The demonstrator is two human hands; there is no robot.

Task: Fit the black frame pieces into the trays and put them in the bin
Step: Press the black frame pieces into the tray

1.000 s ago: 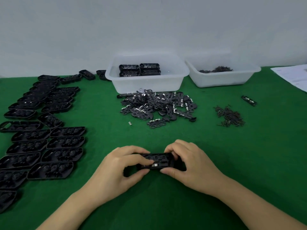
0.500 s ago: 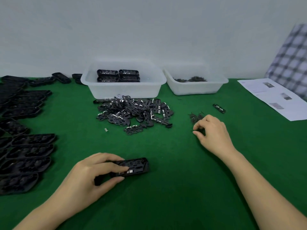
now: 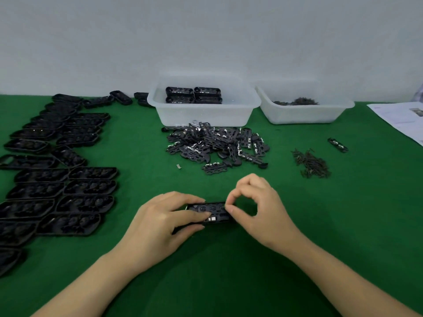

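A black tray (image 3: 210, 210) with a frame piece fitted in it lies on the green table in front of me. My left hand (image 3: 160, 225) grips its left end, thumb on the near side and fingers on top. My right hand (image 3: 261, 211) hovers at its right end, thumb and forefinger pinched together over the tray; anything between them is too small to see. A pile of loose black frame pieces (image 3: 217, 145) lies behind. The clear bin (image 3: 206, 116) holds several filled trays (image 3: 193, 95).
Rows of empty black trays (image 3: 57, 179) cover the table's left side. A second clear bin (image 3: 302, 116) with dark screws stands at the back right. A heap of screws (image 3: 312, 163), one stray frame piece (image 3: 337, 145) and printed paper (image 3: 400, 117) lie to the right.
My right hand left the tray, reached the screw heap on the right, and has come back pinched over the tray's right end. My left hand kept hold of the tray.
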